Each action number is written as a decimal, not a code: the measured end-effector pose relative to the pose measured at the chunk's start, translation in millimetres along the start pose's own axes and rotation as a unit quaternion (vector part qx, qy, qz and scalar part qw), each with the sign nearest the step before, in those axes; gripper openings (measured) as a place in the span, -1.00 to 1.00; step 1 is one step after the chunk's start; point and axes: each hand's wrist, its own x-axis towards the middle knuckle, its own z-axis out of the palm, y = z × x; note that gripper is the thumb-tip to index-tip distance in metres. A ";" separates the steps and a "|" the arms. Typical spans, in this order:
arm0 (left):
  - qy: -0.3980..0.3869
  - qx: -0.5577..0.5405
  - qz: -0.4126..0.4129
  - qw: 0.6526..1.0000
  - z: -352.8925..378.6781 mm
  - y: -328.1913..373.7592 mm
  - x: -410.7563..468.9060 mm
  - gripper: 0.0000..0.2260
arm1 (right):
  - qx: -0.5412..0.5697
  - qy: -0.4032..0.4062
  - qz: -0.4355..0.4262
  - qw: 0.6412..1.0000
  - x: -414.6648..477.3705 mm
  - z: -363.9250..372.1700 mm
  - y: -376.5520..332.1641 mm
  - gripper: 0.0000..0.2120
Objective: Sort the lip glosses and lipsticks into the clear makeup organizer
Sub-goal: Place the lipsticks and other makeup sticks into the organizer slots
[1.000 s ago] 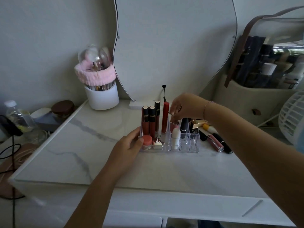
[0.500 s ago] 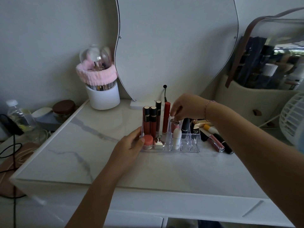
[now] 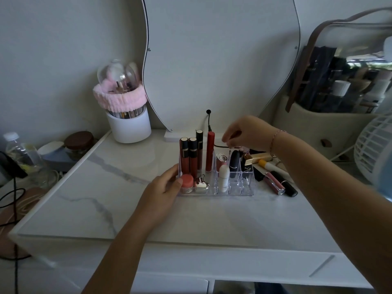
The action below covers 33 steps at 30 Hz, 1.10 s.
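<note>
At the far left edge of the frame stands a clear plastic water bottle with a white cap [image 3: 12, 149], and just right of it a jar with a brown lid [image 3: 79, 141]. Further right, at the back corner of the white marble-patterned tabletop [image 3: 106, 209], stands a white cylindrical brush holder [image 3: 128, 129] with a pink fluffy band round its clear dome. A wavy-edged mirror [image 3: 222, 60] fills the upper middle.

The left hand [image 3: 163, 194] reaches in from the lower middle and holds the left end of the clear acrylic makeup organizer [image 3: 216, 193], thumb at its front left corner, fingers against its left wall. The organizer sits in the centre of the frame. Its left back section holds three tall dark-capped lip glosses [image 3: 192, 158] and a red tube [image 3: 210, 151], all upright. In front of them lie a round pink pot [image 3: 187, 181] and a small clear-cased item. To their right stand a white lipstick [image 3: 224, 177] and a black lipstick [image 3: 234, 164].

The right hand [image 3: 246, 132] hovers above the organizer's back right, well apart from the left hand, fingers curled down. Whether they pinch anything cannot be told.

Right of the organizer lie a gold lipstick [image 3: 257, 158], a white tube with a yellow cap [image 3: 269, 165], a pink lip gloss [image 3: 273, 183] and a black tube [image 3: 284, 184]. A white fan [image 3: 373, 149] stands at the right edge.
</note>
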 end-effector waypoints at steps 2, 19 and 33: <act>0.001 -0.002 0.002 1.000 -0.1 -0.1 -0.2 -0.55 | 0.021 0.037 0.009 0.999 -9.3 -5.2 4.1 -0.85; 0.003 -0.015 0.004 1.000 3.2 -1.3 0.1 -0.52 | -0.169 0.149 0.249 0.942 -127.0 55.1 52.2 -0.66; -0.001 -0.009 -0.013 1.000 3.3 -3.6 1.2 -0.49 | -0.087 0.234 0.264 0.932 -128.3 55.8 52.8 -0.77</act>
